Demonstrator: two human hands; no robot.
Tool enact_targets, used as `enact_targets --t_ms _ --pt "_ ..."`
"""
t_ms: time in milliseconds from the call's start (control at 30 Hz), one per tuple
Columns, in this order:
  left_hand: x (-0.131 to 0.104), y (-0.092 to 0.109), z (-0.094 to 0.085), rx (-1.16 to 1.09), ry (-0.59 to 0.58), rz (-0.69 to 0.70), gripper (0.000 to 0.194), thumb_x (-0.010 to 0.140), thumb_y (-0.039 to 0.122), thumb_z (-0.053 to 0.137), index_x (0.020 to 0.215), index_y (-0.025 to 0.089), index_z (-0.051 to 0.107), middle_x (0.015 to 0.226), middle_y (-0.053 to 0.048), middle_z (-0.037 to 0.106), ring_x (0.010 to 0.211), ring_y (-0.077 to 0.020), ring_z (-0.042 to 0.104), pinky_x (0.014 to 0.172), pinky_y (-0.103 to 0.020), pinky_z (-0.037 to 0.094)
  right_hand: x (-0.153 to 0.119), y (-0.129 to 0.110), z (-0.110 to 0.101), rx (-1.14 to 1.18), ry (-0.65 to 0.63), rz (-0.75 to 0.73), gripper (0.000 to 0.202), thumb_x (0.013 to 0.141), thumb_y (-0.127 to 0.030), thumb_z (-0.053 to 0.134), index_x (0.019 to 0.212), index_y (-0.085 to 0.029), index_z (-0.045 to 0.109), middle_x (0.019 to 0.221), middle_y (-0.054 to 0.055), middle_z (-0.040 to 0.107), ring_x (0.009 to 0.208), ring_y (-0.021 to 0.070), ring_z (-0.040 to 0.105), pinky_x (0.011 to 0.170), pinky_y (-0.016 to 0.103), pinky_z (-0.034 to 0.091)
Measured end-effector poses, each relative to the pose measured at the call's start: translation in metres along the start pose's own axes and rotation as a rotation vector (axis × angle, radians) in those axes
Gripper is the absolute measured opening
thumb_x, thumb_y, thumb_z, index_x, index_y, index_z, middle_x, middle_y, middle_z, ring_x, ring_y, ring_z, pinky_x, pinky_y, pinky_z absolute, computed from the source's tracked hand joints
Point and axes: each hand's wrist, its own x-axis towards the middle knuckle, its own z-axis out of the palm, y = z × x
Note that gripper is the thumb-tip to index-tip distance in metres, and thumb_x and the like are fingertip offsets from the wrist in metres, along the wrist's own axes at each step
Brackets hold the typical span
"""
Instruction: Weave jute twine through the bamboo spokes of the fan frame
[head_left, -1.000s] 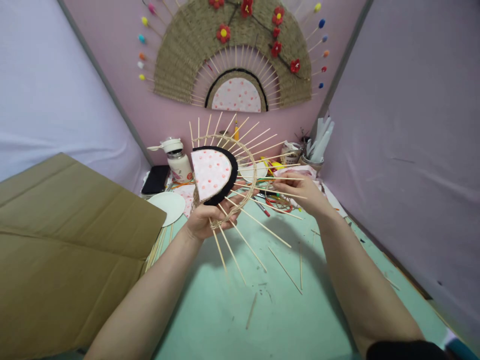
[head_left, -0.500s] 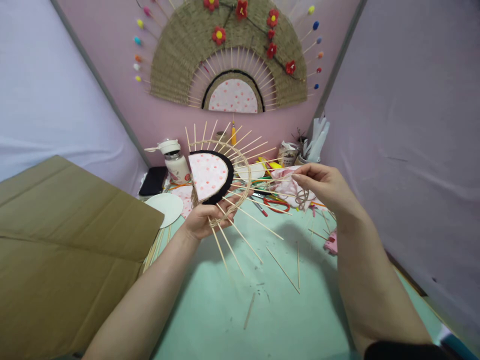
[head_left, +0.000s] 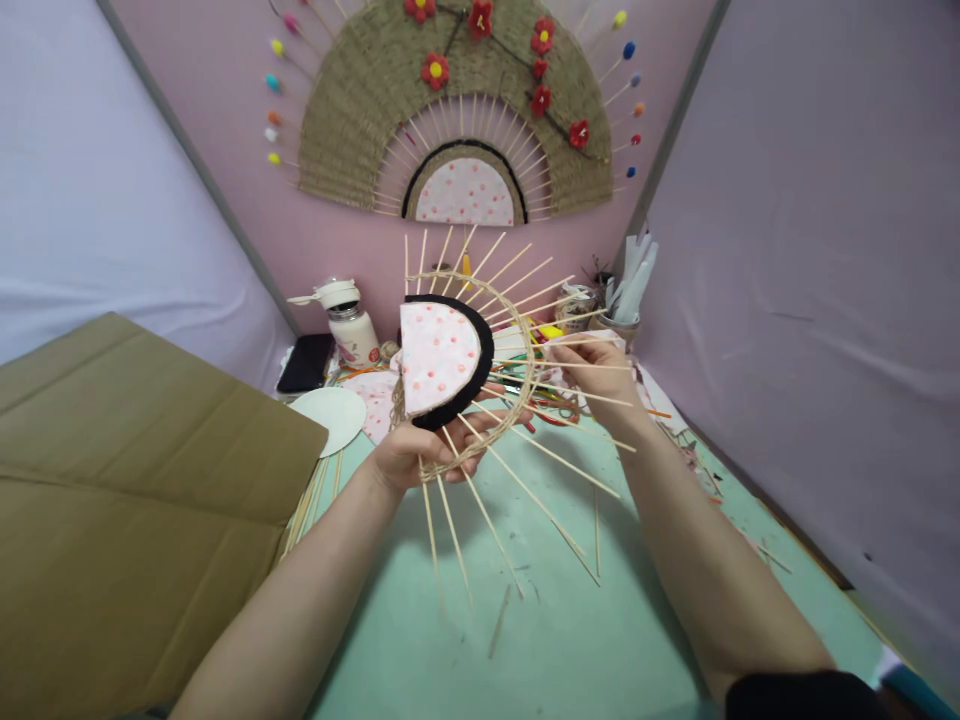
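Observation:
My left hand (head_left: 427, 450) grips a half-round fan frame from below, its thumb by the flat edge and its fingers spread behind the sticks. The frame has a white panel with pink dots (head_left: 441, 360), a black curved border (head_left: 484, 350) and thin wooden sticks (head_left: 551, 470) fanning outward. A ring of twine (head_left: 529, 330) is woven through the sticks, some way out from the border. At the right side of the ring my right hand (head_left: 596, 375) is closed in a pinch behind the stick tips; it appears to hold the twine's loose end, largely hidden by sticks.
A large finished fan (head_left: 337, 130) hangs on the pink wall. Behind the frame stand a white bottle (head_left: 352, 325), a phone (head_left: 306, 362) and jars (head_left: 619, 325). Cardboard (head_left: 150, 500) lies left beside a white disc (head_left: 334, 418). Loose sticks (head_left: 598, 530) lie on the green table (head_left: 420, 650).
The fan frame has moved slightly to the right in my left hand. My right hand has come left and closer to the twine ring, now behind the stick tips.

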Motion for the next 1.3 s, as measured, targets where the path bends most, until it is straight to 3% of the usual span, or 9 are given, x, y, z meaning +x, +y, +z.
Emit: enact_targets --t_ms 233,433,533,667,833,933,1033,1133,1300 --pt "-0.006 0.004 -0.010 -0.003 -0.041 -0.070 0.080 0.051 0.010 0.059 0.130 0.021 0.051 0.137 -0.022 0.050 0.052 -0.0087 0.055 0.037 -0.020 0.028 -0.010 0.005 0.030 0.330 -0.004 0.067 0.025 0.068 -0.040 0.072 0.073 -0.022 0.055 0.055 -0.006 0.048 0.043 0.0080 0.041 0.039 0.021 0.034" --pt "-0.012 0.005 -0.027 -0.034 -0.028 -0.070 0.085 0.047 0.018 0.058 0.131 0.017 0.049 0.129 -0.024 0.056 0.045 -0.0089 0.050 0.032 -0.020 0.024 -0.018 -0.007 0.037 0.616 -0.153 0.281 0.022 0.067 -0.027 0.073 0.081 -0.021 0.058 0.087 0.002 0.068 0.068 0.0138 0.064 0.056 0.024 0.052" --pt "-0.016 0.005 -0.036 -0.086 0.017 -0.087 0.084 0.047 0.020 0.057 0.130 0.017 0.049 0.123 -0.024 0.059 0.040 -0.0081 0.047 0.029 -0.019 0.021 -0.020 -0.011 0.036 0.764 -0.268 0.331 0.013 0.071 -0.020 0.066 0.082 -0.020 0.060 0.094 0.003 0.070 0.071 0.0137 0.066 0.055 0.023 0.053" --pt "-0.019 0.005 -0.045 -0.167 0.151 -0.124 0.086 0.050 0.022 0.055 0.135 0.021 0.042 0.116 -0.020 0.064 0.035 -0.0066 0.041 0.024 -0.018 0.015 -0.020 -0.013 0.035 0.987 -0.387 0.416 0.005 0.078 -0.016 0.055 0.077 -0.020 0.059 0.084 -0.001 0.071 0.062 0.0087 0.061 0.046 0.016 0.047" --pt "-0.008 0.005 -0.038 -0.420 0.349 0.051 0.066 0.072 0.043 0.054 0.132 0.018 0.045 0.116 -0.021 0.063 0.038 -0.0047 0.039 0.025 -0.016 0.021 -0.021 -0.012 0.042 1.054 -0.281 0.417 0.014 0.083 -0.015 0.049 0.082 -0.021 0.062 0.084 -0.001 0.071 0.066 0.0092 0.063 0.045 0.015 0.048" --pt "0.001 0.004 -0.030 -0.507 0.365 0.121 0.071 0.080 0.060 0.046 0.133 0.013 0.045 0.120 -0.024 0.060 0.049 -0.0089 0.052 0.032 -0.017 0.035 -0.022 -0.009 0.047 1.057 -0.190 0.358 0.012 0.082 -0.015 0.055 0.088 -0.024 0.062 0.084 -0.003 0.072 0.074 0.0103 0.066 0.057 0.017 0.054" --pt "0.008 0.001 -0.027 -0.544 0.365 0.187 0.077 0.080 0.066 0.043 0.135 0.011 0.043 0.123 -0.023 0.059 0.068 -0.0151 0.064 0.048 -0.020 0.049 -0.023 -0.005 0.050 1.066 -0.125 0.354 0.014 0.080 -0.014 0.058 0.089 -0.023 0.063 0.083 -0.004 0.072 0.070 0.0092 0.066 0.062 0.018 0.056" --pt "0.011 -0.004 -0.027 -0.534 0.411 0.223 0.069 0.083 0.059 0.044 0.133 0.011 0.046 0.118 -0.021 0.063 0.085 -0.0210 0.067 0.062 -0.026 0.055 -0.024 -0.003 0.053 1.103 -0.120 0.358 0.013 0.082 -0.014 0.055 0.087 -0.022 0.063 0.087 -0.003 0.073 0.069 0.0091 0.066 0.066 0.020 0.057" --pt "0.019 -0.011 -0.023 -0.496 0.536 0.358 0.033 0.083 0.026 0.046 0.107 0.012 0.064 0.100 -0.013 0.071 0.097 -0.0221 0.066 0.078 -0.030 0.055 -0.028 -0.001 0.058 1.101 -0.172 0.259 0.008 0.080 -0.016 0.058 0.082 -0.021 0.064 0.099 -0.001 0.072 0.078 0.0115 0.068 0.072 0.022 0.057"
